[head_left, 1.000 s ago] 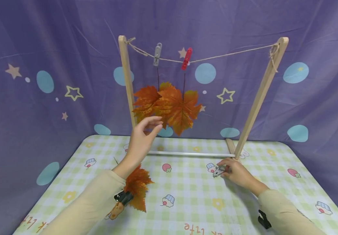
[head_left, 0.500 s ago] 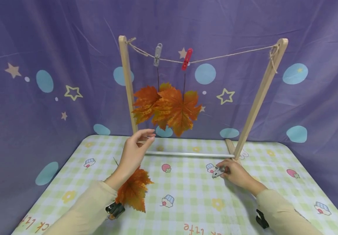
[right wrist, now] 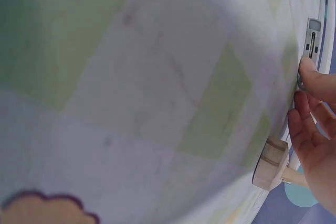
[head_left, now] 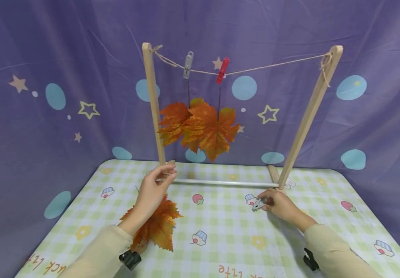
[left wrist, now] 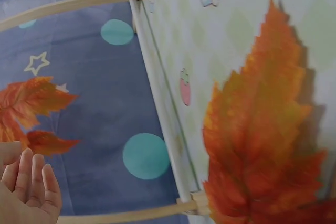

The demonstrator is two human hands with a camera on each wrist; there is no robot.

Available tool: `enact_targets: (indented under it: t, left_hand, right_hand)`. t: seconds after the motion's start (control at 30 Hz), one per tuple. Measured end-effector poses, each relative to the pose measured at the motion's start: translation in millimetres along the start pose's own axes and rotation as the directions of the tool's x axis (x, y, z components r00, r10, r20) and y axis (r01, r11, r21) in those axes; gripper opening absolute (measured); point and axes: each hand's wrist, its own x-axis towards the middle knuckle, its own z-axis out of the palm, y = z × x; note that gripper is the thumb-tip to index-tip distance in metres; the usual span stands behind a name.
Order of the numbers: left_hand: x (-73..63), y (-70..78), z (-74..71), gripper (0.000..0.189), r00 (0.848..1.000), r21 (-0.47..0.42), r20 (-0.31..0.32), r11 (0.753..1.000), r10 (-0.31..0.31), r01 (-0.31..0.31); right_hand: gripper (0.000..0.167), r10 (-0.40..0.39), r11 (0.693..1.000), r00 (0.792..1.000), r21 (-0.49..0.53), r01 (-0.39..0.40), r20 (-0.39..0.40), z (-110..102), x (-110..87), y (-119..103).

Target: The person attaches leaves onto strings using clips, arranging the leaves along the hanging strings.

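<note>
My right hand (head_left: 280, 206) pinches a grey clothespin (head_left: 259, 204) low over the right side of the table; in the right wrist view, thumb and fingers hold this clothespin (right wrist: 313, 40) by its rear end. My left hand (head_left: 151, 193) is raised in front of the frame's left post, fingers loosely bent with nothing between them. Beneath the left forearm an orange maple leaf (head_left: 163, 224) lies on the tablecloth, partly covered. Two more orange leaves hang from a twine line (head_left: 276, 65): the left leaf (head_left: 173, 123) from a grey clothespin (head_left: 188, 65), the right leaf (head_left: 215, 133) from a red clothespin (head_left: 222, 70).
A wooden frame with a left post (head_left: 154, 96) and a right post (head_left: 307, 119) carries the twine. A white rod (head_left: 224, 182) runs low between the posts. The table has a green checked cloth (head_left: 231, 220); a purple curtain (head_left: 92, 58) stands behind.
My left hand has come down and left, away from the hanging leaves. The right hand has stayed nearly in place, keeping hold of the grey clothespin.
</note>
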Motion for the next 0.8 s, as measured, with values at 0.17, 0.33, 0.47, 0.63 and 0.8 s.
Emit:
enact_targets:
  t: [0.17, 0.33, 0.47, 0.63, 0.8]
  left_hand:
    - [-6.1, -14.8, -10.7, 0.03, 1.0, 0.08, -0.001, 0.997, -0.009, 0.009]
    - [-10.6, -28.9, -23.9, 0.03, 1.0, 0.154, 0.005, 0.988, -0.023, 0.022]
    - [-14.3, -38.1, -33.1, 0.031, 0.999, 0.187, 0.011, 0.981, -0.051, 0.048]
    - [-14.2, -49.4, -43.7, 0.03, 0.995, 0.228, 0.0, 0.969, -0.1, 0.097]
    - [-4.4, -64.9, -54.9, 0.034, 0.988, 0.273, 0.01, 0.951, -0.152, 0.143]
  right_hand:
    - [0.029, 0.039, 0.999, 0.999, 0.006, -0.039, -0.001, 1.2, -0.2, -0.5]
    - [0.028, 0.051, 0.999, 0.999, 0.008, -0.051, -0.002, 3.9, 0.2, 3.7]
    - [0.028, 0.043, 0.999, 0.999, -0.001, -0.043, -0.009, 3.8, 0.3, 2.9]
    - [0.026, 0.051, 0.999, 0.999, 0.001, -0.051, 0.005, 1.0, 1.4, -2.1]
    - [0.026, 0.087, 0.996, 0.996, 0.022, -0.087, 0.006, -0.2, 1.8, -3.9]
